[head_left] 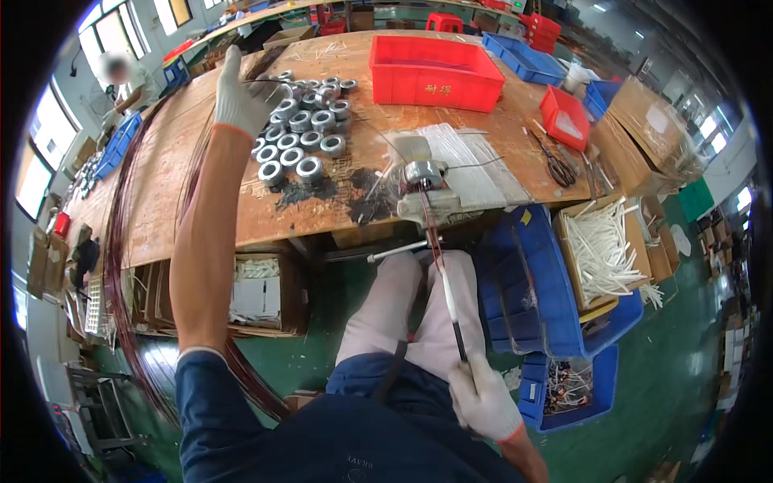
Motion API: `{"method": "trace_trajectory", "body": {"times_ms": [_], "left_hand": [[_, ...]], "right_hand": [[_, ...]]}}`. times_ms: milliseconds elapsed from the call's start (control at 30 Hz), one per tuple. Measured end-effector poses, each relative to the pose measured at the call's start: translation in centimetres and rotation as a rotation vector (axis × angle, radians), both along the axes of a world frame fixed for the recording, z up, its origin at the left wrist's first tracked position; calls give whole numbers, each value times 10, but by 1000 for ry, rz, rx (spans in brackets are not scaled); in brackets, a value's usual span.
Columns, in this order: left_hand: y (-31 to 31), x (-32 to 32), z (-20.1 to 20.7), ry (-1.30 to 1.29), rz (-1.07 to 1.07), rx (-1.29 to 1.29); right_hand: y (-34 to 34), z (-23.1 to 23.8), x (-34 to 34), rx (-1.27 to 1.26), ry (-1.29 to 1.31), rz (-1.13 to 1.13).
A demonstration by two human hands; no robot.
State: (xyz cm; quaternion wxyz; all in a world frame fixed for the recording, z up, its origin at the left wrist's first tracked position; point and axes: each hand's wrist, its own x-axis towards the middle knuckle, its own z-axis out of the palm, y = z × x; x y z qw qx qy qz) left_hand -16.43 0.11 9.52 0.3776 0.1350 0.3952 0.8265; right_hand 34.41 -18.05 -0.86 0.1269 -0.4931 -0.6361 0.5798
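Note:
A silver ring-shaped core (423, 173) sits in a clamp (428, 206) at the table's front edge. Reddish wires (430, 223) run from the core down toward me and meet a thin black-and-white rod (451, 302). My right hand (485, 400), in a white glove, is closed around the rod's black end, above my thigh. Stretched far forward, my gloved left hand (237, 101) is over the table beside a cluster of silver ring cores (299, 122). Its thumb points up, but its fingers are blurred; a thin dark wire passes close to them.
A red bin (435, 84) stands on the table behind the clamp. Scissors (557, 165) lie to the right, near a small red bin (565, 119). Below are a large blue crate (523, 282) and a box of white tubes (600, 249). Long dark-red wires (121, 241) hang at left.

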Motion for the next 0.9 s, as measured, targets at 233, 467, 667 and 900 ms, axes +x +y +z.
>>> {"method": "trace_trajectory", "body": {"times_ms": [233,467,667,900], "left_hand": [[-81,244,-121,1293,261,17],[-14,185,-50,-130,68,187],[82,144,-51,-88,16,-14],[161,140,-106,-126,-117,-159]], "right_hand": [[-108,49,67,150,27,591],[-74,49,40,296,214,854],[53,0,-42,41,317,-26],[176,-3,-118,-200,332,-4]]}}
